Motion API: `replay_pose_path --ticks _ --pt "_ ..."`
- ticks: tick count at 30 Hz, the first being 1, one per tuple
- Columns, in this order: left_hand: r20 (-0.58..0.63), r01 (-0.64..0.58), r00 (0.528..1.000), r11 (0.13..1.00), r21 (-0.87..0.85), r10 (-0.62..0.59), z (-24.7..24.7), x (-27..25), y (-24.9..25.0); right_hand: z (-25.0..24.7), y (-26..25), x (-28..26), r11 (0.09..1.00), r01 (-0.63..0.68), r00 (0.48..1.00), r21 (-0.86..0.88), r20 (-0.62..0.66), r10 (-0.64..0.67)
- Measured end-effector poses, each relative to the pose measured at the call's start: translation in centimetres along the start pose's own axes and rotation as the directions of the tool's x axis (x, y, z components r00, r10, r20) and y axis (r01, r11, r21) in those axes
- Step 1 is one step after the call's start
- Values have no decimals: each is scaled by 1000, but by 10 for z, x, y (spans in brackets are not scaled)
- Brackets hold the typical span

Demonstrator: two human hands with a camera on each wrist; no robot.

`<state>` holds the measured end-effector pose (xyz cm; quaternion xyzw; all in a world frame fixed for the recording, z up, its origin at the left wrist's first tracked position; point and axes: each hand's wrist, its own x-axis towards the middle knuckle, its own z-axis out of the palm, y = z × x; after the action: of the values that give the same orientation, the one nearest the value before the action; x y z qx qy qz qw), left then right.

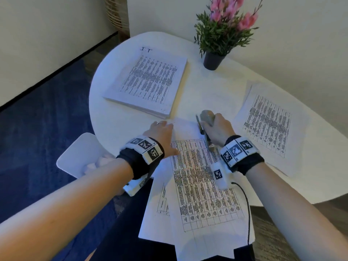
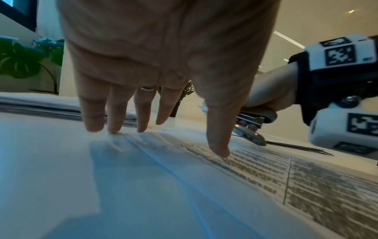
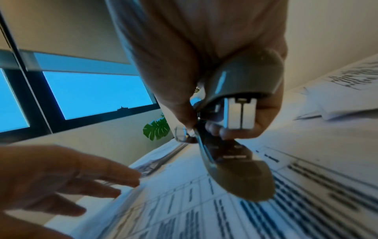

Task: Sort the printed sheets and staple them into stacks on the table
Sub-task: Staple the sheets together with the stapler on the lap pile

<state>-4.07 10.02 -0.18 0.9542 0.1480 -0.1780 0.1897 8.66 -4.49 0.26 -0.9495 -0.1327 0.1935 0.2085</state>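
From the head view, the left hand [image 1: 163,133] lies flat on the sheets [image 1: 199,178] between both wrists, while the right hand [image 1: 216,129] grips the stapler [image 1: 206,117] at their far edge. The left wrist view shows straight fingers [image 2: 216,129] pressing thin, limp, slippery paper. In the right wrist view the stapler's mouth seems agape, though blurred; hold near the corner.
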Motion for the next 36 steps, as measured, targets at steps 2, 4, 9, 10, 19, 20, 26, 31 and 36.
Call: replay_pose_path --ticks 2,4,9,10,19,20,26,31,36 --pt "2 61 998 998 -8 -61 1 -4 -1 3 6 -7 1000 5 999 3 40 -5" --pt "2 60 998 998 -33 -60 4 -6 2 8 7 -12 999 16 996 -40 84 -13" --pt "18 -46 999 997 -66 47 17 -7 14 12 4 -15 988 65 990 -139 134 -47" --pt "13 -65 998 997 -43 66 20 -6 15 12 2 -14 984 83 989 -158 134 -62" --pt "22 -83 996 996 23 83 25 -4 9 24 -23 -7 936 220 975 -274 106 -198" --pt "19 -78 997 997 15 77 25 -3 9 25 -24 -6 929 226 973 -292 103 -205" --pt "14 -75 997 997 14 75 26 -4 10 37 -32 -10 909 177 983 -377 21 -183" --pt "22 -74 997 997 34 73 22 -2 13 49 -46 -4 946 49 998 -322 -27 -61" --pt "27 -61 998 998 31 60 22 -3 11 39 -45 -1 845 192 979 -498 41 -198"
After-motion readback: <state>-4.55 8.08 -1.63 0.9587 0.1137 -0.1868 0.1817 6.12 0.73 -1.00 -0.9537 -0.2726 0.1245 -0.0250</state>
